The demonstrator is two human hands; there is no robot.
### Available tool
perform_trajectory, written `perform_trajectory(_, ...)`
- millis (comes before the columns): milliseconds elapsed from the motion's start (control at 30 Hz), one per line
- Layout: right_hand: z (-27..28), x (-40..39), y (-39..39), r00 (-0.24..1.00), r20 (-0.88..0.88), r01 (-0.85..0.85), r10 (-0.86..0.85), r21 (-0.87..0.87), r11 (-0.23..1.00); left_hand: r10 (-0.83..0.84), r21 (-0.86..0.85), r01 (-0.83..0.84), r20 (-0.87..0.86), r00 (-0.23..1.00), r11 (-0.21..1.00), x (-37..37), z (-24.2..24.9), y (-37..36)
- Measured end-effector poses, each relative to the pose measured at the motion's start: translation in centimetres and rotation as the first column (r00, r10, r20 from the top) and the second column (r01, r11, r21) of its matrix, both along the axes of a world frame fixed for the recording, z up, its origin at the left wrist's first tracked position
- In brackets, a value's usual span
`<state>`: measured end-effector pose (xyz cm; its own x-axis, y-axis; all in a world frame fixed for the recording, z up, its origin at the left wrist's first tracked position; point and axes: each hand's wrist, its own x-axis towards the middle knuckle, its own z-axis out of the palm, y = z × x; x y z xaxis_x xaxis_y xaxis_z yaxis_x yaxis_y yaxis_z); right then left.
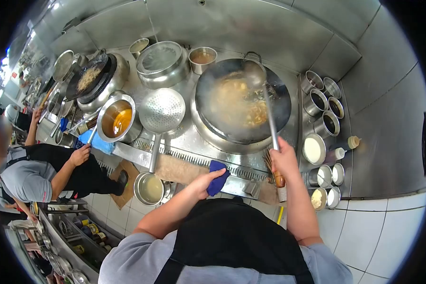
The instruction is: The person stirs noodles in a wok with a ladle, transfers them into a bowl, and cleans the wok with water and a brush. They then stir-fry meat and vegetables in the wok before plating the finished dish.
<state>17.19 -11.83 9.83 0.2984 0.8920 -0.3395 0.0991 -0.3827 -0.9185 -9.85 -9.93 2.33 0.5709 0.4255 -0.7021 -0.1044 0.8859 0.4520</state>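
My right hand (pixel 285 160) is wrapped round the long handle of a ladle (pixel 271 116). The ladle's bowl hangs over the far right side of a large black wok (pixel 281 116), where steaming broth with pieces of food (pixel 241 102) is cooking. At the front edge of the stove, my left hand (pixel 204 185) grips a folded dark blue cloth (pixel 217 178). A bamboo brush (pixel 278 176) with a wooden handle lies just below my right hand.
A perforated strainer (pixel 162 110) lies left of the wok. Further left stand a pot (pixel 129 110) of amber liquid and a lidded pot (pixel 168 78). Seasoning containers (pixel 314 148) line the right side. At left, a co-worker's hand (pixel 80 155) holds a handle.
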Motion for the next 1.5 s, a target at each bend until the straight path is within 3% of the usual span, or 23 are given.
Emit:
perform_trajectory(67, 1.2, 0.6, 0.0, 0.937, 0.337, 0.100, -0.097, 0.009, 0.995, -0.014, -0.002, 0.014, -0.041, 0.999, 1.000, -0.8, 0.0, -0.6)
perform_trajectory(100, -0.5, 1.5, -0.4, 0.936, 0.339, 0.100, -0.097, 0.008, 0.995, -0.013, -0.003, 0.013, -0.039, 0.999, 1.000, -1.1, 0.2, -0.8)
perform_trajectory(167, -5.4, 3.2, -1.7, 0.684, 0.720, 0.068, -0.114, 0.092, 0.993, 0.026, 0.028, -0.025, -0.052, 0.998, 0.999, -1.5, 0.8, -0.9)
perform_trajectory(200, -2.5, -0.2, -2.3, 0.843, 0.523, 0.199, -0.126, -0.085, 0.976, 0.030, 0.024, -0.029, -0.047, 0.998, 0.999, -1.9, 0.5, -0.9)
perform_trajectory(267, -1.7, -4.0, -2.7, 0.971, 0.237, 0.073, -0.037, -0.147, 0.986, 0.004, -0.007, -0.004, 0.006, 1.000, 1.000, -2.5, -0.2, -0.8)
perform_trajectory(300, -1.3, -4.8, -2.9, 0.996, 0.073, -0.032, 0.043, -0.140, 0.990, 0.002, -0.011, -0.002, 0.010, 1.000, 1.000, -2.4, -0.4, -0.8)
perform_trajectory(333, -0.9, -4.6, -2.9, 0.996, 0.076, -0.027, 0.039, -0.144, 0.989, -0.011, -0.007, 0.011, 0.001, 1.000, 1.000, -2.2, -0.5, -0.7)
perform_trajectory(400, 0.1, -4.0, -1.5, 0.967, -0.252, -0.031, 0.026, -0.013, 0.999, -0.038, 0.007, 0.038, -0.021, 0.999, 0.999, -2.1, -0.3, -0.5)
perform_trajectory(433, 0.5, -3.4, -0.8, 0.967, -0.252, -0.028, 0.023, -0.013, 1.000, -0.051, 0.010, 0.051, -0.031, 0.998, 0.999, -2.0, 0.0, -0.4)
perform_trajectory(500, 1.3, -1.5, 1.0, 0.997, 0.044, 0.065, -0.066, 0.039, 0.997, -0.022, 0.015, 0.022, 0.005, 1.000, 1.000, -2.1, -1.0, -0.3)
perform_trajectory(600, 0.9, 1.3, 4.6, 0.927, 0.363, 0.077, -0.097, 0.069, 0.995, -0.002, 0.050, 0.002, -0.003, 1.000, 0.999, -2.6, -1.2, 0.0)
perform_trajectory(700, -1.6, 0.6, 6.7, 0.909, 0.411, 0.051, -0.067, 0.051, 0.997, 0.052, 0.025, -0.051, -0.016, 0.999, 0.998, -2.9, -0.4, -0.4)
perform_trajectory(767, -3.0, 0.0, 7.6, 0.980, 0.156, -0.111, 0.125, -0.096, 0.989, 0.001, 0.044, 0.000, -0.022, 1.000, 0.999, -3.3, -0.2, -0.7)
perform_trajectory(833, -2.4, -1.0, 6.8, 0.981, -0.039, -0.196, 0.192, -0.131, 0.972, -0.002, 0.046, 0.003, -0.037, 0.999, 0.999, -3.2, 0.2, -1.0)
perform_trajectory(933, 1.5, -0.8, 3.0, 0.958, -0.044, -0.287, 0.284, -0.151, 0.946, 0.008, 0.043, -0.007, -0.033, 0.999, 0.999, -3.3, -0.1, -1.0)
perform_trajectory(1000, 5.6, 0.3, -0.1, 0.881, 0.224, -0.361, 0.417, -0.253, 0.898, 0.030, 0.034, -0.029, -0.015, 0.999, 0.999, -3.4, -0.8, -0.8)
perform_trajectory(1033, 5.1, 2.0, -2.5, 0.750, 0.533, -0.345, 0.392, -0.190, 0.919, 0.064, 0.033, -0.064, 0.004, 0.998, 0.997, -3.5, -1.2, -0.9)
perform_trajectory(1067, 4.5, 3.1, -4.7, 0.544, 0.780, -0.354, 0.310, -0.121, 0.927, 0.100, 0.027, -0.101, 0.021, 0.995, 0.995, -3.7, -1.5, -1.1)
perform_trajectory(1133, 10.5, 2.0, -7.9, 0.517, 0.772, -0.163, 0.369, -0.335, 0.928, 0.127, 0.027, -0.127, 0.016, 0.992, 0.992, -4.1, -1.7, -1.3)
perform_trajectory(1233, 15.0, 3.7, -11.9, 0.501, 0.773, -0.209, 0.388, -0.326, 0.922, 0.127, 0.031, -0.126, -0.007, 0.992, 0.992, -4.4, -1.8, -1.1)
perform_trajectory(1300, 16.3, 4.2, -13.1, 0.336, 0.755, -0.179, 0.563, -0.536, 0.825, 0.108, 0.020, -0.108, -0.022, 0.994, 0.994, -4.2, -1.8, -0.9)
perform_trajectory(1333, 15.5, 4.5, -13.2, 0.177, 0.759, -0.244, 0.627, -0.583, 0.775, 0.112, 0.017, -0.111, -0.022, 0.993, 0.994, -3.9, -1.8, -0.7)
perform_trajectory(1500, 4.9, 1.7, -7.6, 0.022, 0.756, -0.118, 0.655, -0.648, 0.752, 0.102, 0.059, -0.103, 0.012, 0.995, 0.993, -2.3, -1.5, 0.0)
